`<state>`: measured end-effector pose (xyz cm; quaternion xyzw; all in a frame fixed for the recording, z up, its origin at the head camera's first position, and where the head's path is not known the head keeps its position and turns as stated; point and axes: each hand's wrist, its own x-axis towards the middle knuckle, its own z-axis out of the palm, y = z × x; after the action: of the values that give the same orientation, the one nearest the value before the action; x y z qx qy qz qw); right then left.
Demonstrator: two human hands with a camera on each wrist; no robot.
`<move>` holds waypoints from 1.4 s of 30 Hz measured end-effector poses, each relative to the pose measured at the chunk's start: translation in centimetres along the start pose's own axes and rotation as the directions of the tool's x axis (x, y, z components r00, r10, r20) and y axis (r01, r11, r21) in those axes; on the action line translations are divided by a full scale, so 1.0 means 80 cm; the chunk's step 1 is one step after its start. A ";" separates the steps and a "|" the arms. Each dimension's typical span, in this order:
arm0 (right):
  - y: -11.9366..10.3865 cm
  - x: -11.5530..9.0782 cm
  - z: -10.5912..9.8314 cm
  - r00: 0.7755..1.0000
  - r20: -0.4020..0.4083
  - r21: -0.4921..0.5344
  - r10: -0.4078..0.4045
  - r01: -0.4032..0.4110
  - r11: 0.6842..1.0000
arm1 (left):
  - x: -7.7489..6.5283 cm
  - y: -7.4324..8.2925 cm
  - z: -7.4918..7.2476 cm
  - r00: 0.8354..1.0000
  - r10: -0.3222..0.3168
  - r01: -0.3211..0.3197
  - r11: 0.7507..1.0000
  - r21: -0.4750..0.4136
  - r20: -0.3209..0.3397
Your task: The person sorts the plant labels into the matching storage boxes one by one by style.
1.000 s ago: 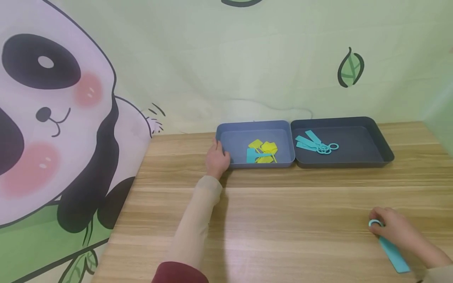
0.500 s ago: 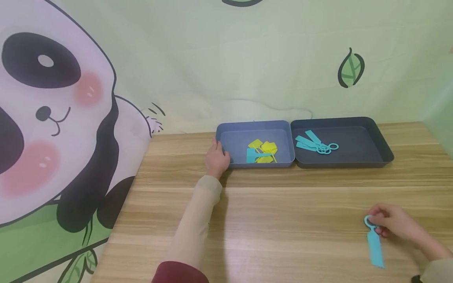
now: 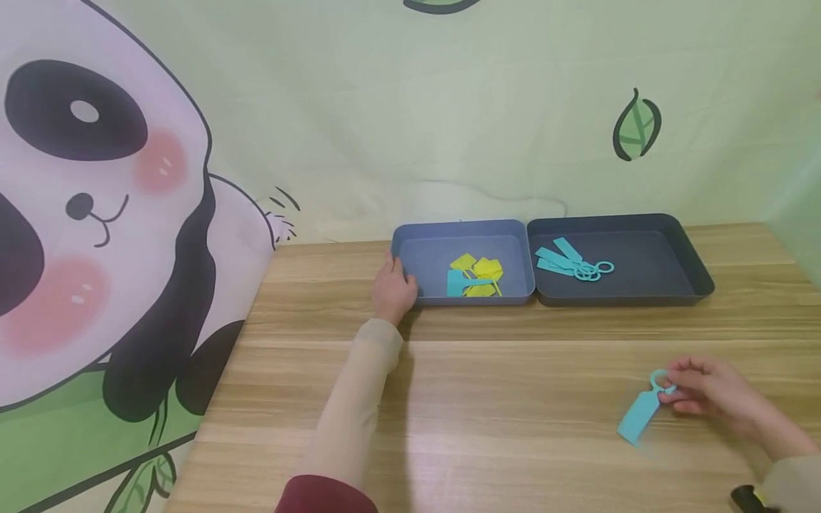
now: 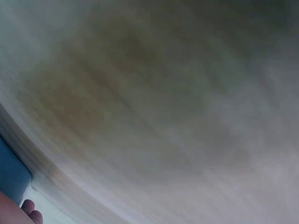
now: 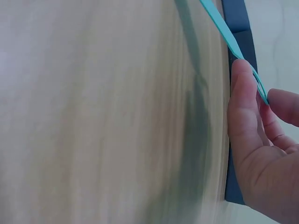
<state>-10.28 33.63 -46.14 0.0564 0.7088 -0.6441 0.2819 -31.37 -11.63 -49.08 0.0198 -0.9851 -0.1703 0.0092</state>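
Note:
My right hand pinches the ring end of a turquoise plastic hang tag over the front right of the wooden table. In the right wrist view the tag is seen edge-on, its ring between thumb and fingers. My left hand holds the left front corner of the small blue-grey tray. Inside that tray lie several yellow plant labels and one turquoise T-shaped label. Several turquoise ring tags lie fanned at the left of the dark tray.
Both trays stand side by side at the back of the wooden table, against a pale green curtain printed with a panda. A black item shows at the right sleeve.
My right hand has lifted the tag from the table and moved slightly forward. The tag's flat end has swung to the left. My left hand and both trays stay put.

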 end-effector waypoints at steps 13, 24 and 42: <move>-0.021 0.012 0.000 0.990 0.031 0.351 -0.138 0.118 0.929 | -0.001 -0.001 0.001 1.000 -0.011 0.011 1.000 -0.016 0.006; -0.046 0.024 -0.001 0.987 -0.069 0.403 -0.147 0.162 0.901 | -0.001 -0.001 0.001 1.000 -0.012 0.012 1.000 -0.017 0.010; -0.103 0.048 -0.010 0.968 -0.223 0.498 -0.110 0.211 0.841 | -0.004 0.000 0.000 1.000 0.014 -0.014 0.999 -0.033 -0.027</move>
<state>-17.41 31.96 -40.68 0.1302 0.5347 -0.8242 0.1338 -31.08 -11.64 -49.09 0.0149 -0.9821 -0.1864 0.0237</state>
